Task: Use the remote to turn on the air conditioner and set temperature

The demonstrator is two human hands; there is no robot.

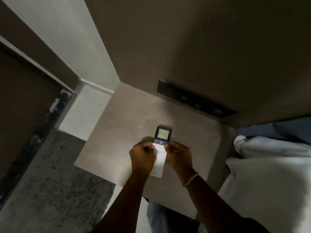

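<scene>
From the head camera, both hands are gripping a white air-conditioner remote [160, 151] above a beige side table [117, 132]. The left hand [142, 155] is clasping the remote's left edge, its thumb lying over the buttons. The right hand [179, 156] is clasping the right edge, a chain bracelet [190, 179] showing at the wrist. The remote's dark upper display is reading 17. A black switch panel [193, 100] is sitting on the wall beyond, and white pillows [269, 165] are lying to the right.
</scene>
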